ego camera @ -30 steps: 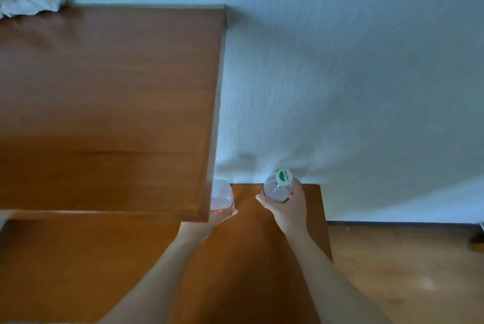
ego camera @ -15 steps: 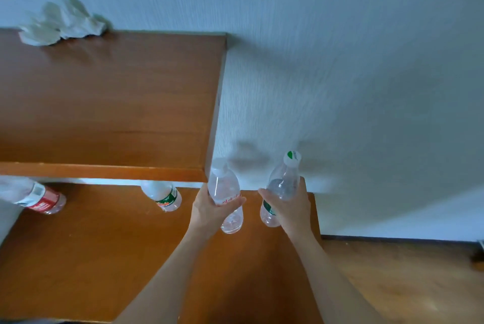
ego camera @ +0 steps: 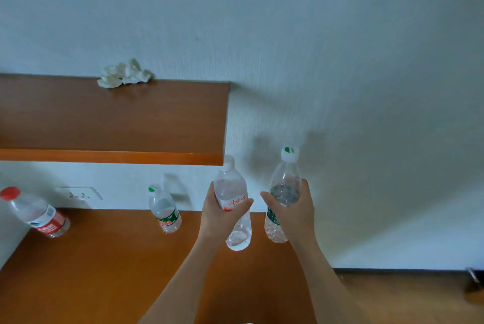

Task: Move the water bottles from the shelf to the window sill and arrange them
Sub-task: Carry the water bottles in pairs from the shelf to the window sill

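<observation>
Head view: left hand (ego camera: 218, 215) fingers clamped on red-label bottle (ego camera: 233, 203), right hand (ego camera: 294, 209) fingers clamped on green-label bottle (ego camera: 284, 187), both held upright, side by side, above the table (ego camera: 104, 266). Small green-label bottle (ego camera: 165, 209) and red-cap bottle (ego camera: 36, 212) stand on the table by the wall. Crumpled tissue (ego camera: 124, 77) on upper shelf (ego camera: 112, 117).

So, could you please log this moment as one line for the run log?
left hand: holds red-print bottle | right hand: holds green-label bottle | both lifted off lower shelf | two bottles remain
</observation>
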Available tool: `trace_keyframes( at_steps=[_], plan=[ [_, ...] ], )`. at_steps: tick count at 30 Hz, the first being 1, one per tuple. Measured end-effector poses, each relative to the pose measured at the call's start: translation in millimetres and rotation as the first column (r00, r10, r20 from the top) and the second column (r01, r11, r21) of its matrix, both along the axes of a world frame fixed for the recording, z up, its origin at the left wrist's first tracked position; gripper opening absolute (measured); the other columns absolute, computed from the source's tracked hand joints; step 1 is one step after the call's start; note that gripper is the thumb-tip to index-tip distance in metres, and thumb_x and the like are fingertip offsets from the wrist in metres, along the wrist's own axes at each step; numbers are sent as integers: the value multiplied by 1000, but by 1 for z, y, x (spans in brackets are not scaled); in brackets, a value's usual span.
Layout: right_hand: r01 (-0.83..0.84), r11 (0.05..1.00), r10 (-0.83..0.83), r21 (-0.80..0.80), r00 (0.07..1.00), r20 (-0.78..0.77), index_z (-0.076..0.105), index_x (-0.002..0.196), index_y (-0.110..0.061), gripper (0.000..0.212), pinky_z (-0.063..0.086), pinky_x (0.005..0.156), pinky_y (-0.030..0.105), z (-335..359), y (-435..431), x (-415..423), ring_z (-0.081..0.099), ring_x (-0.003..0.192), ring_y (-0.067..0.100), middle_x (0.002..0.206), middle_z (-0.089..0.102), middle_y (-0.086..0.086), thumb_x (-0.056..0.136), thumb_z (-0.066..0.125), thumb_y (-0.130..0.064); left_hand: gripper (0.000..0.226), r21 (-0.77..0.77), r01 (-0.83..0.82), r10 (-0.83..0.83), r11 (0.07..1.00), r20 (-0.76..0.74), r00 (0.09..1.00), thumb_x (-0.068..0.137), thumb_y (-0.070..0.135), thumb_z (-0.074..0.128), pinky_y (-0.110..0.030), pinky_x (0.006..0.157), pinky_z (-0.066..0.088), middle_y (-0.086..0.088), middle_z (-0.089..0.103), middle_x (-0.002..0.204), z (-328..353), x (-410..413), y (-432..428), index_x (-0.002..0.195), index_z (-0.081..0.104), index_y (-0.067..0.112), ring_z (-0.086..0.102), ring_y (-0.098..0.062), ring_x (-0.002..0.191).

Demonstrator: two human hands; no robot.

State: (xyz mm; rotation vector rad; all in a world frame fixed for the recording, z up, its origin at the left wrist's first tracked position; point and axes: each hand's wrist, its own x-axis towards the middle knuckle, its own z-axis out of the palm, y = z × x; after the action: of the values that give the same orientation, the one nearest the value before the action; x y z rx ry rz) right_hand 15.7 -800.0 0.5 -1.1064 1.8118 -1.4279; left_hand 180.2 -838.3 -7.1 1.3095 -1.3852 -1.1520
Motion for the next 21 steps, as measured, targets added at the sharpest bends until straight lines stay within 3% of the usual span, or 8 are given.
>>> trace_keyframes(
  at_steps=[2, 5, 10, 12, 18, 21],
  plan=[
    [-10, 1000, 10, 8, 1000, 17, 42, 123, -35, 66, 42, 66, 3, -1, 4, 7, 55, 90, -6, 107, 50, -26, 74, 86, -34, 54, 2, -18, 18, 1000, -5, 1000, 69, 30, 87, -15, 65, 53, 8, 65, 101, 1, 9, 7, 107, 50, 38, 66, -9, 91],
    [-36, 999, 35, 16, 999, 25, 46, 130, -27, 70, 42, 73, 7, -3, 4, 24, 56, 100, 6, 114, 54, -14, 73, 87, -34, 55, 2, -56, 56, 998, -17, 998, 68, 33, 88, -19, 69, 56, 8, 67, 100, -1, 31, 14, 109, 52, 35, 67, -11, 91],
    [-168, 986, 167, 23, 985, 41, 41, 119, -39, 65, 40, 71, 9, -9, -4, 65, 56, 90, -1, 104, 49, -29, 73, 87, -35, 63, -33, -178, 177, 984, -37, 984, 64, 46, 86, -25, 74, 59, 10, 68, 103, -6, 74, 34, 117, 53, 38, 68, -12, 96],
    [-264, 964, 263, 27, 964, 40, 43, 116, -41, 62, 42, 73, 13, -10, -5, 84, 57, 91, -3, 104, 52, -27, 72, 87, -37, 68, -46, -240, 238, 970, -56, 970, 64, 46, 86, -26, 74, 59, 6, 67, 104, -3, 90, 47, 121, 53, 31, 68, -17, 97],
    [-592, 806, 591, 8, 806, 38, 52, 122, -33, 65, 44, 73, 8, -20, 3, 138, 60, 100, -7, 113, 62, -19, 68, 86, -45, 57, -71, -503, 499, 861, -67, 864, 69, 39, 86, -29, 76, 59, 11, 65, 97, 1, 134, 98, 114, 52, 41, 67, -15, 94],
    [-724, 689, 723, -14, 687, 71, 44, 132, -40, 75, 43, 75, 2, -20, 17, 170, 53, 105, -21, 118, 52, -33, 68, 83, -49, 63, -43, -677, 674, 735, -59, 736, 66, 48, 83, -31, 81, 60, 8, 63, 102, 1, 155, 133, 118, 49, 39, 65, -15, 97]
  ],
)
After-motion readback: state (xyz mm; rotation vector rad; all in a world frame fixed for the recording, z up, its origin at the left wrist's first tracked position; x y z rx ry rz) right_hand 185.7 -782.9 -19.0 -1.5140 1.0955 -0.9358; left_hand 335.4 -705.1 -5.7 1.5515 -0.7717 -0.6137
